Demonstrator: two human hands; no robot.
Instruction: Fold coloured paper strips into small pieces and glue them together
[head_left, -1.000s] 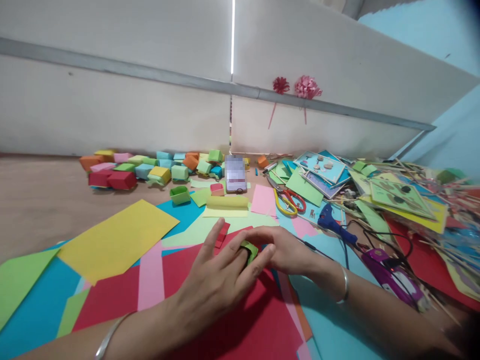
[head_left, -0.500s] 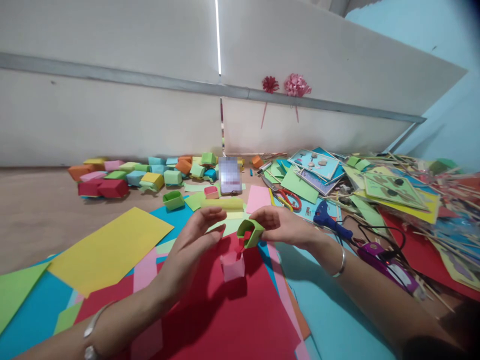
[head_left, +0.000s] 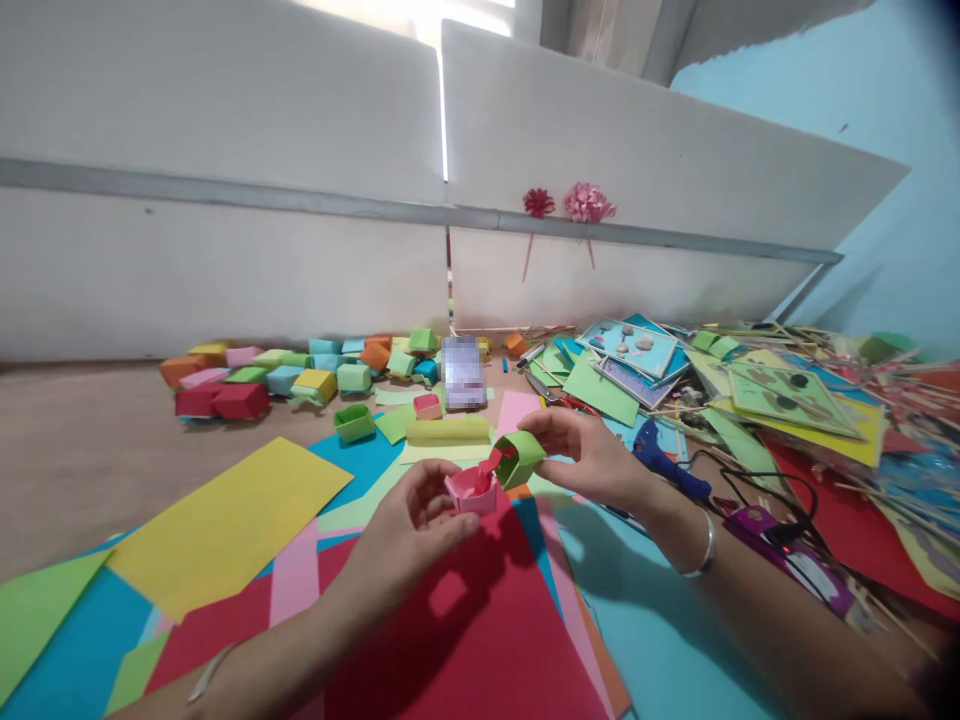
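Between thumb and fingers, my right hand (head_left: 581, 455) holds a small green paper box (head_left: 523, 460), its open side facing left. My left hand (head_left: 427, 520) is closed on a small pink paper box (head_left: 477, 497), its thumb along the near side. A folded red paper strip (head_left: 489, 466) runs from inside the pink box to the mouth of the green one. Both boxes are held above a red paper sheet (head_left: 450, 640) and cast shadows on it.
Several coloured paper boxes (head_left: 240, 400) sit along the back left. A phone (head_left: 464, 372) leans near the panel. At right lie a blue glue gun (head_left: 664, 460), a purple power strip (head_left: 787, 560) and piled paper cards (head_left: 630, 345). A yellow sheet (head_left: 232, 520) lies left.
My left hand has moved right and taken hold of the pink box, which now sits higher, close beside the green one. My right hand has shifted slightly right. The view has tilted up.
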